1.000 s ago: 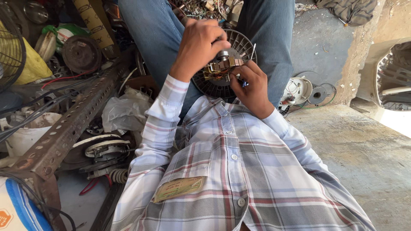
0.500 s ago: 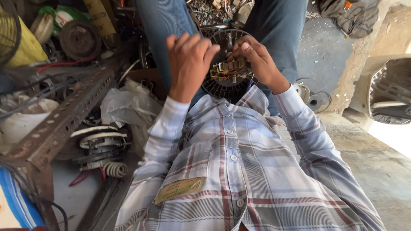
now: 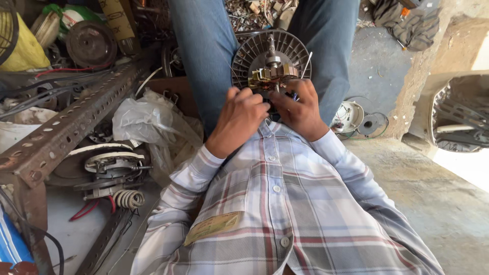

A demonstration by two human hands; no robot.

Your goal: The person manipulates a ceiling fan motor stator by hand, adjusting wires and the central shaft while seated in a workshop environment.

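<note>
Head view: fan motor sits between the knees, shaft pointing up and away — both hands just below it, left hand and right hand pinching its near edge.

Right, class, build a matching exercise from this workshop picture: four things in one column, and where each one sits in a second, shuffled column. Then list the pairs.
Things:
1. fan motor
2. perforated angle bar
3. crumpled plastic bag
4. coiled spring

Places:
A. low on the left, beside red wires
B. between the person's knees, at both hands
C. running diagonally across the left side
D. just left of the left forearm

Pairs: 1-B, 2-C, 3-D, 4-A
</note>
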